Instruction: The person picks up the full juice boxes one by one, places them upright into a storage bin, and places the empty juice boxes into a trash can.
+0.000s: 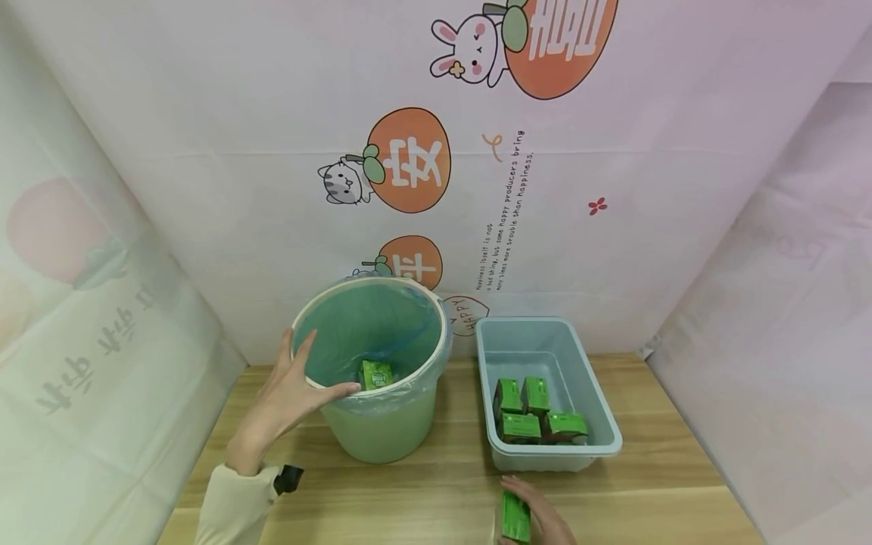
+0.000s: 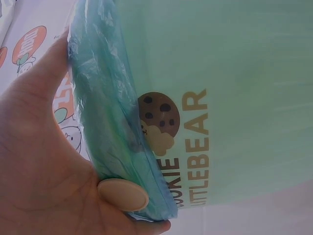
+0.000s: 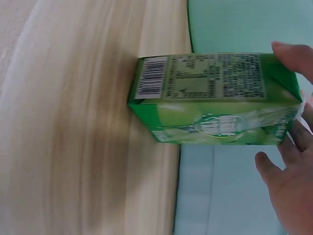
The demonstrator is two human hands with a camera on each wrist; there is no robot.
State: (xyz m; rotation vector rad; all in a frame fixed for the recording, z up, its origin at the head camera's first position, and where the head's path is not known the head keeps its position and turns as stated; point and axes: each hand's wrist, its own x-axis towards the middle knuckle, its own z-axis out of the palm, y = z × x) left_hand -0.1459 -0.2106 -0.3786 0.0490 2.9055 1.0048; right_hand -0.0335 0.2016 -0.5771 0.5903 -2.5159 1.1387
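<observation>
A light green trash bin (image 1: 381,435), lined with a thin bluish plastic bag (image 2: 100,98), tilts toward me on the wooden table. My left hand (image 1: 282,401) holds its rim from the left, with the thumb along the front edge and fingers over the left side. Inside the bin lies a green drink carton (image 1: 376,375). Nearer the table's front, my right hand (image 1: 545,518) grips another green drink carton (image 3: 215,98) by one end. Its barcode side and a clear wrapped straw show in the right wrist view.
To the right of the bin stands a pale blue plastic basket (image 1: 599,409) holding several green cartons (image 1: 521,428). A white printed cloth (image 1: 272,227) hangs behind the table and along both sides.
</observation>
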